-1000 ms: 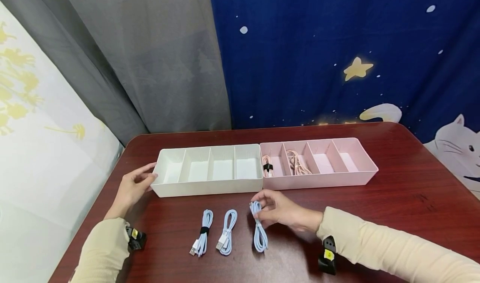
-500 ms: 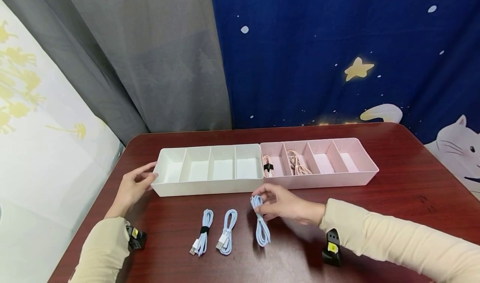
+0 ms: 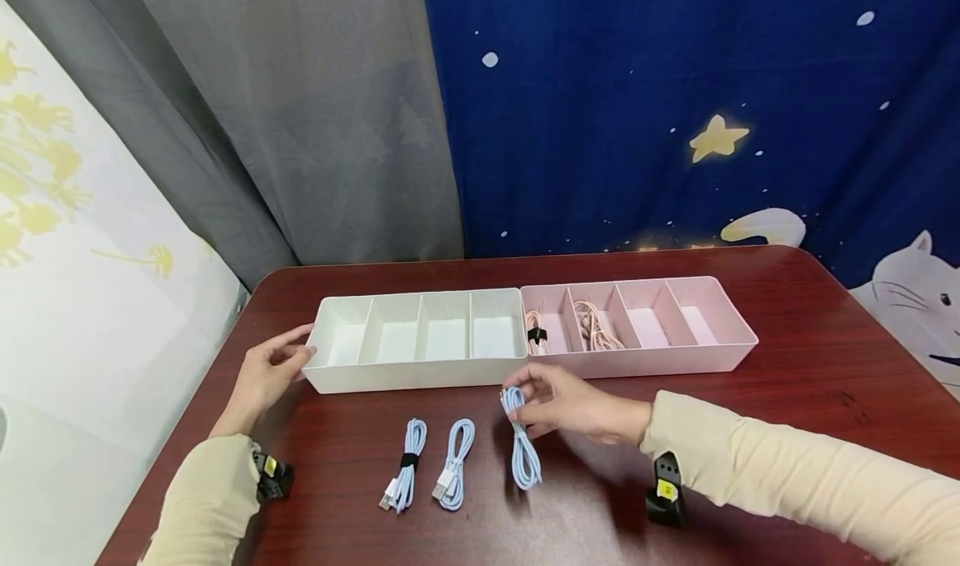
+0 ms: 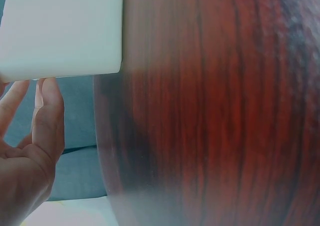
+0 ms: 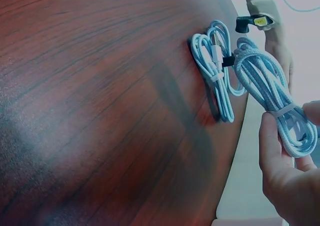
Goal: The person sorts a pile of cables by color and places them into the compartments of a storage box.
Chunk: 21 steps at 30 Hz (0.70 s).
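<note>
My right hand [image 3: 558, 403] pinches one end of a light blue coiled USB cable [image 3: 526, 459] between thumb and fingers, just in front of where the two boxes meet. In the right wrist view the coil [image 5: 265, 83] hangs above the table, a pale tie round its middle. At the far left, my left hand [image 3: 262, 374] touches the end of a white divided box [image 3: 412, 377] with its fingertips; the left wrist view shows the fingers [image 4: 48, 113] lightly bent against the end wall. Two more light blue cables lie nearby, one with a black strap [image 3: 409, 459], the other [image 3: 454, 466] with a white plug.
A pink divided box [image 3: 645, 363] adjoins the white box on the right. Its two left compartments hold pink cables, one coil with a black strap [image 3: 536, 333] and one loose bundle [image 3: 595, 333]. The dark red wooden table [image 3: 810, 366] backs onto curtains [image 3: 637, 91].
My right hand has lifted the held cable slightly off the table, moving a little away from me and to the right. My left hand stays at the white box's end.
</note>
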### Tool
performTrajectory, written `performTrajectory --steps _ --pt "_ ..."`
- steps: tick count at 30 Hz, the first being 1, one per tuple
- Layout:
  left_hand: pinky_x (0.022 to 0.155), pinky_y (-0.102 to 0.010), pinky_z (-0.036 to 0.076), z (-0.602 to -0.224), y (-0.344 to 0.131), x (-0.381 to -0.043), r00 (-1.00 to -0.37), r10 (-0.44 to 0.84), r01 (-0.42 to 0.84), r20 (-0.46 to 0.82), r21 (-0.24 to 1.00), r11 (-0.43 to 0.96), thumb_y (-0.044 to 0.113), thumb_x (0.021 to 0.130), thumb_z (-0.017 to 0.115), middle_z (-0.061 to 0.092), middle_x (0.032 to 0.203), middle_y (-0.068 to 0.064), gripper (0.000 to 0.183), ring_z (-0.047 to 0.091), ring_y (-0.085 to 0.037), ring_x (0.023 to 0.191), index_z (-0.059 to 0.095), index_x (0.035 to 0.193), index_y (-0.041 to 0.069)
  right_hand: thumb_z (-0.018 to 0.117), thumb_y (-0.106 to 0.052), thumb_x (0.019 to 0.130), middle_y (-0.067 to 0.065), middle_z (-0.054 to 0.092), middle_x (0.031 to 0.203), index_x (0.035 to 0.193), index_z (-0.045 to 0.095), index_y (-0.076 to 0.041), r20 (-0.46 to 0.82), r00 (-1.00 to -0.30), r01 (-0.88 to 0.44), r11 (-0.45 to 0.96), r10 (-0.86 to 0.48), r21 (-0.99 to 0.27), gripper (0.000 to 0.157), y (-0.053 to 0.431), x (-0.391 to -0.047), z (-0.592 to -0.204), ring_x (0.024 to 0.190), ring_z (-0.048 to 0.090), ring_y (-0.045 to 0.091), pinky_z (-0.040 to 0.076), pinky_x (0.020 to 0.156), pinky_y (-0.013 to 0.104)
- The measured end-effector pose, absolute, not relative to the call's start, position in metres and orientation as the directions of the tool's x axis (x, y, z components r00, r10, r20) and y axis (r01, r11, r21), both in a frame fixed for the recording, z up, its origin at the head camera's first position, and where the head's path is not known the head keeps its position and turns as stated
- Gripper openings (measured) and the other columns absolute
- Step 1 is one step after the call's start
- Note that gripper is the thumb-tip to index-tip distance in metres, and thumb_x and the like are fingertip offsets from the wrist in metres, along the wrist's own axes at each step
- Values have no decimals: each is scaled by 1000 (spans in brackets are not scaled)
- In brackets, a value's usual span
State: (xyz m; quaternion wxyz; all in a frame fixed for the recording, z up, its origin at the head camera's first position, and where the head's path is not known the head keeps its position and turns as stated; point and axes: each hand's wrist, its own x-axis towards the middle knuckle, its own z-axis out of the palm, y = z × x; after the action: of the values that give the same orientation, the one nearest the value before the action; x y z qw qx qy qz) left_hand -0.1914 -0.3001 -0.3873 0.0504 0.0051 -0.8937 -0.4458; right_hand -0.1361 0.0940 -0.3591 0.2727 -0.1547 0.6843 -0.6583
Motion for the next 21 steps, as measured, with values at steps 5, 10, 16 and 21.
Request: performTrajectory --steps 5,10,16,21 --pt "61 -20 50 -387 -300 -191 -995 -54 34 84 796 605 30 88 55 57 100 -19 47 54 0 72 47 129 9 59 7 78 9 46 85 110 43 13 -163 -799 132 96 -578 -987 36 94 -140 -355 74 54 13 51 67 39" --pt "62 -20 49 -387 -300 -191 -996 -58 23 73 797 603 30 88 55 57 101 -19 47 54 -1 73 47 130 10 59 5 78 9 45 86 110 43 13 -151 -804 116 97 -575 -988 36 93 -144 -352 75 53 13 51 67 38" --pt "62 -21 50 -387 -299 -191 -996 -66 10 63 797 604 31 88 55 56 102 -19 48 55 -3 74 47 130 10 60 3 78 8 44 85 110 45 12 -139 -806 96 104 -575 -990 36 92 -148 -349 77 50 14 51 66 39" --pt "63 -22 50 -387 -300 -191 -995 -62 21 73 797 604 31 88 55 56 101 -19 48 54 -2 75 47 129 9 58 5 78 9 46 85 110 44 12 -139 -805 99 100 -576 -990 36 91 -153 -346 75 52 14 52 65 40"
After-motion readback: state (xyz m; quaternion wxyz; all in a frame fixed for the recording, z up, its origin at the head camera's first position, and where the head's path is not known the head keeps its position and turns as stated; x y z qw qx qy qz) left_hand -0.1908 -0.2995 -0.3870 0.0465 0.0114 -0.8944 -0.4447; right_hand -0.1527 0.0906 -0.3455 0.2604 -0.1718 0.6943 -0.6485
